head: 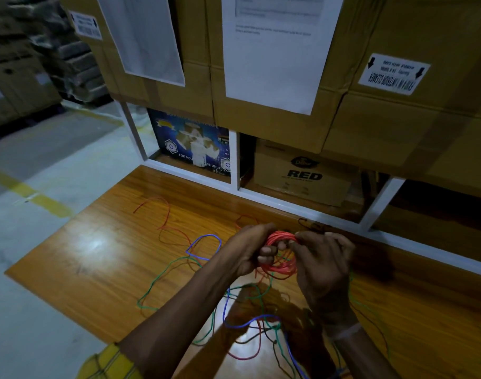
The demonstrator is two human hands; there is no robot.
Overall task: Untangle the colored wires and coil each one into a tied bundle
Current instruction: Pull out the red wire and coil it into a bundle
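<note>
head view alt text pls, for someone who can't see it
Both hands, left hand and right hand, hold a red wire coil above a wooden table. Loose blue wire, green wire and more red wire lie tangled on the table, with cardboard boxes stacked behind.

Red coil wound into a ring, held up at lower centre. Blue wire, green wire, red wire sprawled loose, tangled toward bottom centre.
</note>
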